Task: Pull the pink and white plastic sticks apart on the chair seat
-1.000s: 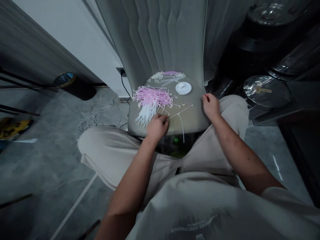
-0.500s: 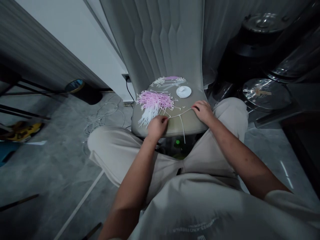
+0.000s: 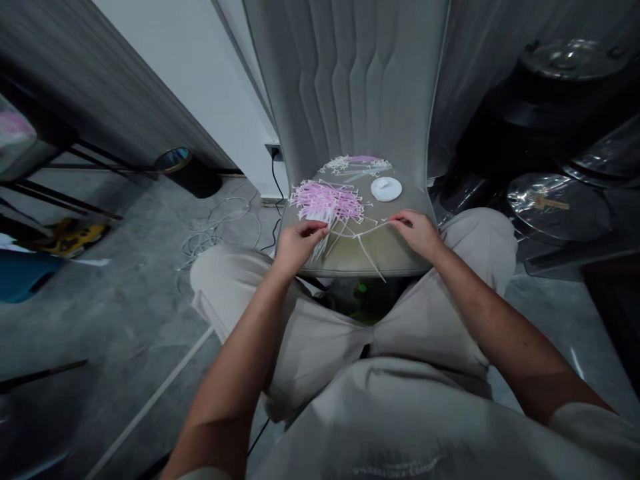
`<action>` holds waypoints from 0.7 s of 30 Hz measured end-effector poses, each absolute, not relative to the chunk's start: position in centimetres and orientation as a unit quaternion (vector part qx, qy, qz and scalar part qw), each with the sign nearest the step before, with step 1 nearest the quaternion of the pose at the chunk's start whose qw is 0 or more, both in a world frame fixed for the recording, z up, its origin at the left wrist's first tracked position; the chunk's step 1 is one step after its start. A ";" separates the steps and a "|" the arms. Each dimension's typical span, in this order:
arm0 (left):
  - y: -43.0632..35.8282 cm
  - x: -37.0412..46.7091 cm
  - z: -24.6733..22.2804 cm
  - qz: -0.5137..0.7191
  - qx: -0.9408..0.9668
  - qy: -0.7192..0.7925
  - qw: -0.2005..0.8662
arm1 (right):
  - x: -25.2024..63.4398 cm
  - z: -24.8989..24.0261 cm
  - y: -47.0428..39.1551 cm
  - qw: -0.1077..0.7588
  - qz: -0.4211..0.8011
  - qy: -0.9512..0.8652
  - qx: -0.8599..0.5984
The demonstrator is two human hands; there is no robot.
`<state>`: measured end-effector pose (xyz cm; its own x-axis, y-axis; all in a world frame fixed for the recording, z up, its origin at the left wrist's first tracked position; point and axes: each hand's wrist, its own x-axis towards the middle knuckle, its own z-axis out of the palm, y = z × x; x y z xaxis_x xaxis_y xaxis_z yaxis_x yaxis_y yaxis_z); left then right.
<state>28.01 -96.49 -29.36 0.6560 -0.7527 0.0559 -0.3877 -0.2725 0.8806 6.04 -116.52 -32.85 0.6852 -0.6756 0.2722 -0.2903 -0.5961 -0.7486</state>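
Note:
Between my two hands a thin pale strand (image 3: 369, 232) is stretched above the front of the chair seat (image 3: 405, 257). A second thin white strip (image 3: 372, 259) hangs from its middle over the seat's front edge. My left hand (image 3: 296, 245) pinches one end of the strand beside a pile of pink and white strips (image 3: 327, 199) with small pale tips. At the other end, the fingertips of my right hand (image 3: 419, 231) are closed on the strand. Behind that hand lies a small white round dish (image 3: 386, 189); what sits on it is too small to name.
More strips (image 3: 353, 164) lie at the back of the seat. Loose cable (image 3: 220, 227) is coiled on the floor at left, near a dark bin (image 3: 187, 175). Plastic-wrapped round items (image 3: 545, 203) stand at right. A green-capped bottle (image 3: 361, 289) is under the chair.
My left hand has shifted left and slightly up, now against the pile. The strand stays stretched between both hands, and its hanging strip has swung to the right. The view has shifted left.

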 end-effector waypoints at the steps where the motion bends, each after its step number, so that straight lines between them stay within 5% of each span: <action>1: -96.1 28.5 -29.0 -0.193 0.768 -0.359 0.493 | 6.4 -32.6 -116.3 0.359 -0.272 0.279 -0.848; 14: -96.2 37.0 -23.3 -0.092 0.757 -0.361 0.537 | 15.3 -29.5 -112.7 0.431 -0.264 0.150 -0.850; 21: -102.1 41.4 -26.3 -0.092 0.818 -0.350 0.448 | 20.7 -31.3 -117.0 0.389 -0.245 0.270 -0.846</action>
<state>41.41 -102.08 -26.29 0.7382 -0.6544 0.1638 -0.4904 -0.3538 0.7965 20.72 -116.99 -31.30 0.7335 -0.6482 0.2043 -0.2664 -0.5508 -0.7910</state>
